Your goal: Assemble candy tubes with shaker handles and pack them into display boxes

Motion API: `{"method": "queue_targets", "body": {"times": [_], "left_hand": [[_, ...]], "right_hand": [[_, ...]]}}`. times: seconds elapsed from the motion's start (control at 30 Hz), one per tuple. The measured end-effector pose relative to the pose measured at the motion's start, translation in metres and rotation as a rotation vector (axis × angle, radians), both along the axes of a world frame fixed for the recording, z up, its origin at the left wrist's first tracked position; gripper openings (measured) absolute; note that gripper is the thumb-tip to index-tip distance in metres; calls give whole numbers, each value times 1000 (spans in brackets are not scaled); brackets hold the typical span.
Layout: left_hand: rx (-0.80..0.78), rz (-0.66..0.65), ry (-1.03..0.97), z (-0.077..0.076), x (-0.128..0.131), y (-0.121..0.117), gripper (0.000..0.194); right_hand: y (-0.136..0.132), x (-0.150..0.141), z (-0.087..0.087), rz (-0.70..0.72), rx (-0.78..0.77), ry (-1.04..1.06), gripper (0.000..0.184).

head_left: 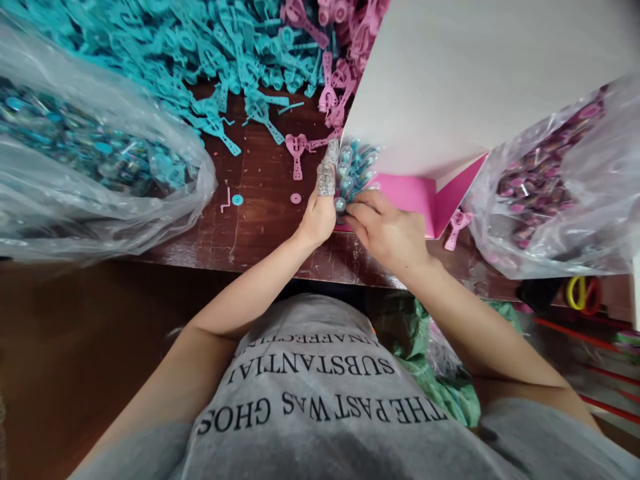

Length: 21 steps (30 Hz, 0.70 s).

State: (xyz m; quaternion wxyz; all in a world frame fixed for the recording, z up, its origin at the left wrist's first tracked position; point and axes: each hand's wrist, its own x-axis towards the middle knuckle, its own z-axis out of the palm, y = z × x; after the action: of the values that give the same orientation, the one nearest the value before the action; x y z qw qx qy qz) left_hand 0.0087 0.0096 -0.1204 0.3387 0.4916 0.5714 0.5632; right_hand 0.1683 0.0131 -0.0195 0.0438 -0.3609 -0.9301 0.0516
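A pink cardboard box point(407, 200) with a tall white raised lid point(465, 80) stands at the table's front edge. Small teal pieces with clear round domes point(356, 163) are bunched at its left end. My left hand point(320, 210) grips the box's left side; its fingers point away from me, with silvery, glittery wrapping on them. From the right, my right hand point(393, 230) reaches over the front of the box. Its fingertips pinch at the near teal pieces; exactly what lies between them is partly hidden.
Teal plastic clips point(240, 53) heap at the back left, beside pink ones point(333, 87). A clear bag of teal pieces point(190, 207) lies left, another of pink pieces point(505, 257) right. Small gears point(237, 199) and a loose pink clip point(457, 228) lie on the table.
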Motion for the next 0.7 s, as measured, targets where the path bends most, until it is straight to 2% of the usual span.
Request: {"method": "queue_targets", "body": {"times": [0.13,0.2,0.27,0.37,0.47,0.57,0.63,0.7], "left_hand": [[99,-25,71,23,3,-4,70],[116,-44,79,29,5,-5,66],[93,-31,98,31,8,-5,63],[90,-27,128,29,13,-6,63],[144,-55,100,26,11,-8,63],[203,52,133,24,-17,2,64],[180,194,251,21,-55,18,62],[38,317,421,17,-100,39,66]], "right_hand": [[9,11,0,3,73,171,40],[20,14,-2,-58,68,334,60],[33,9,-8,-87,-10,447,75],[44,-6,-20,-54,-160,436,74],[44,-13,-24,-46,-214,370,74],[41,-3,-15,-10,-224,358,70],[36,4,-3,7,-177,378,68],[26,3,9,-1,-90,411,68]]}}
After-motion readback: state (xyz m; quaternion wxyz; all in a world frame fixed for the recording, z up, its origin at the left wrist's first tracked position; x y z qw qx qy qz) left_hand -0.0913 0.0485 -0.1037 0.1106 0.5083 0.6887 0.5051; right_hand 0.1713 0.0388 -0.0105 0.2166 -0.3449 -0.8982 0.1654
